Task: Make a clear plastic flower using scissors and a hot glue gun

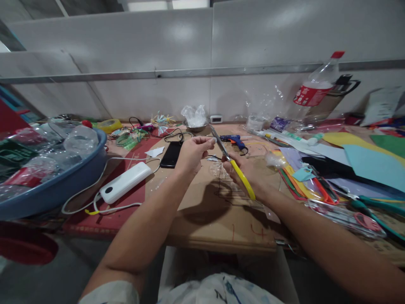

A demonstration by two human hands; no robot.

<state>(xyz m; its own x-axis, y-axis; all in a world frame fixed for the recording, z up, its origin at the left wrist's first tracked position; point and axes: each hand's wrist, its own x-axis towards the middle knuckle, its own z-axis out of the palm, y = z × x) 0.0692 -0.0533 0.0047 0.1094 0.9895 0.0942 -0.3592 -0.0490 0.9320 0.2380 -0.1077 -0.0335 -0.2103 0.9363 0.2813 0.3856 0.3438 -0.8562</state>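
Right hand (249,169) holds scissors (237,170) angled toward the left hand (193,153)

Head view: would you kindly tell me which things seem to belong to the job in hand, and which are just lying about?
Seemingly in use:
scissors, held in the right grip
left grip, pinched near the scissors; anything in it is too small to tell

Apparently lying about:
black phone
white cabled device
glue gun
blue basin of plastic bottles
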